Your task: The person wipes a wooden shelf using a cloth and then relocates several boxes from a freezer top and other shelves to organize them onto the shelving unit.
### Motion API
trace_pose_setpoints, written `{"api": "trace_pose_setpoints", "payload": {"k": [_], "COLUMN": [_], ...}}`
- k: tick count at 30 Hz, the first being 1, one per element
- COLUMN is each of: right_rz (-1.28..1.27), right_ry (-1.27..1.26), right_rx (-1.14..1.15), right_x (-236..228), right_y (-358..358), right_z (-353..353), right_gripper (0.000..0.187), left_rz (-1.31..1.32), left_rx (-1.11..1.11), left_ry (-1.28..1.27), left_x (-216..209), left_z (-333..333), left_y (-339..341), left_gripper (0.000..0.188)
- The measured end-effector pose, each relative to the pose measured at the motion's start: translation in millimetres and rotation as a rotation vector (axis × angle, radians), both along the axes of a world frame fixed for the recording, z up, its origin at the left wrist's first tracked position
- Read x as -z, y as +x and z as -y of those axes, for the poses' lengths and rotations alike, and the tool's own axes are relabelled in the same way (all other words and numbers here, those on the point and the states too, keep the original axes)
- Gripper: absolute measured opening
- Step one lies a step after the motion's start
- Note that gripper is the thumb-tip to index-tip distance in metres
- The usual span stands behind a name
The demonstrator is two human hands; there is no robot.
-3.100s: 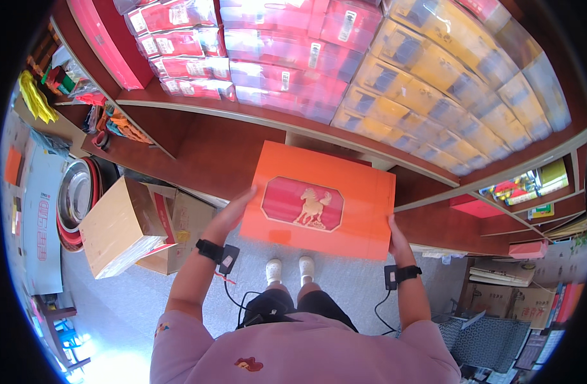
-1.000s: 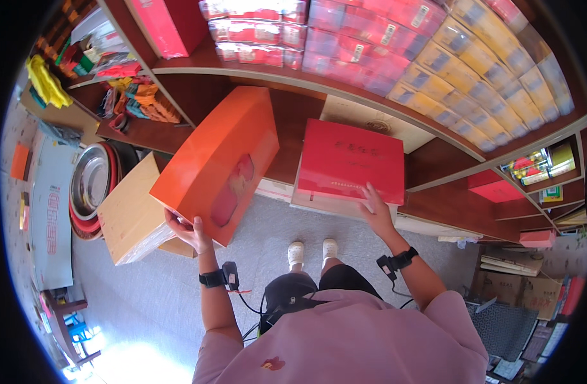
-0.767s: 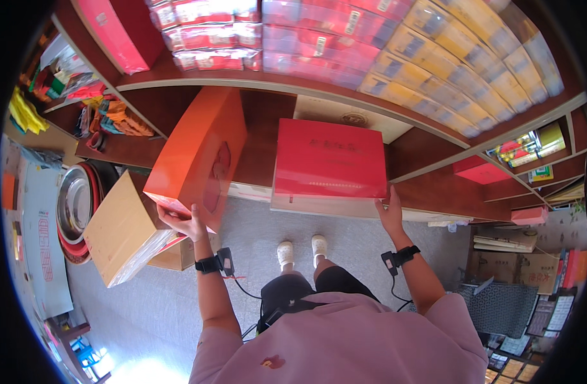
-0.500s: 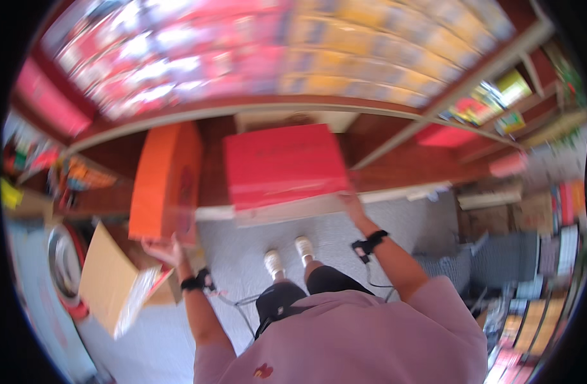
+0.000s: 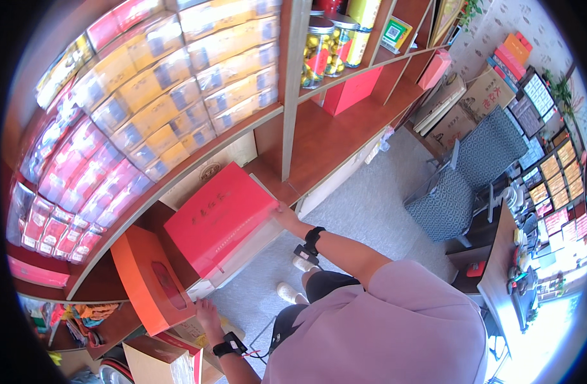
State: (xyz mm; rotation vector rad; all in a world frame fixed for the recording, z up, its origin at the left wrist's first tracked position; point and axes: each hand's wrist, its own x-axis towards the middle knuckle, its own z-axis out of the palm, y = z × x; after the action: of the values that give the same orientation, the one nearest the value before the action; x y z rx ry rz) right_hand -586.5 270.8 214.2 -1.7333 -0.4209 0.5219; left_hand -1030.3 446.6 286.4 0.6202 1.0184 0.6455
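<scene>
A large red box [image 5: 220, 214] with a pale lower side rests on the lower shelf and juts past its front edge. My right hand [image 5: 284, 216] grips its near right corner. To the left, a tall orange box [image 5: 146, 275] with a dark red oval on its side stands tilted in the shelf opening, its near end sticking out. My left hand [image 5: 207, 315] is at the near right corner of this orange box, fingers closed against its edge. The fingertips of both hands are partly hidden by the boxes.
Above, a shelf holds rows of yellow [image 5: 146, 83] and pink packets [image 5: 88, 166]. Jars [image 5: 316, 54] and another red box [image 5: 354, 89] stand to the right. An open cardboard box [image 5: 155, 361] sits below the orange box. A patterned chair [image 5: 444, 198] and desk [image 5: 498, 256] are at the right.
The view has swung to the right, so the shelves now run diagonally and the chair and desk show more. Both hands stay at the same boxes.
</scene>
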Motion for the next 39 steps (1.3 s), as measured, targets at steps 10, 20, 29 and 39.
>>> {"api": "trace_pose_setpoints", "payload": {"k": [10, 20, 29, 39], "right_rz": [-0.012, -0.102, -1.124, -1.034], "right_ry": [-0.017, 0.436, 0.383, 0.514], "right_rx": [0.153, 0.114, 0.086, 0.188], "right_x": [-89, -117, -20, -14], "right_y": [-38, -71, -145, -128], "right_z": [5, 31, 27, 48], "right_gripper": [0.057, 0.054, 0.084, 0.072], "left_rz": [-0.063, 0.094, 0.145, 0.207], "left_rx": [0.224, -0.005, -0.131, -0.139], "left_ry": [0.338, 0.114, 0.064, 0.062], "left_x": [-17, -107, -148, -153], "left_z": [-39, -59, -22, -17], "left_y": [99, 96, 85, 54], "left_gripper": [0.059, 0.059, 0.049, 0.048]}}
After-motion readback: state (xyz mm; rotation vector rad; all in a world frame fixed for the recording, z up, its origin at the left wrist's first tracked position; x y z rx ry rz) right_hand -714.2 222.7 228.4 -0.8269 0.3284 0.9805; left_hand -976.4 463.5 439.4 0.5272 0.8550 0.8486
